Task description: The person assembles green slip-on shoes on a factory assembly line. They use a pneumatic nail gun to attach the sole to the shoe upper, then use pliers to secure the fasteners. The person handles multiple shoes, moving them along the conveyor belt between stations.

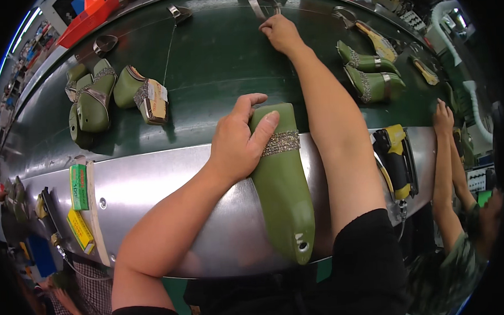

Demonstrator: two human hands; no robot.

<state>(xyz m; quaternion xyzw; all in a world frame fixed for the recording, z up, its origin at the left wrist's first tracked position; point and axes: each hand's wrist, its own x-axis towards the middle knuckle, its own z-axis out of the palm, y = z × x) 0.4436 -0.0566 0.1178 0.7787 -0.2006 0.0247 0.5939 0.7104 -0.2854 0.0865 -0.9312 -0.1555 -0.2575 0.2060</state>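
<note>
Green last [284,195] — right hand [282,34] outstretched

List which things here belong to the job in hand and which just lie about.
In the job:
green shoe last, in left hand
glittery strap, across it
silvery loop, at right hand

Apparently lying about:
green box
yellow box
red bin

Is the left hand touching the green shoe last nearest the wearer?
Touching. The head view shows the left hand around the green shoe last, its thumb lying directly on the surface beside the glittery band.
</note>
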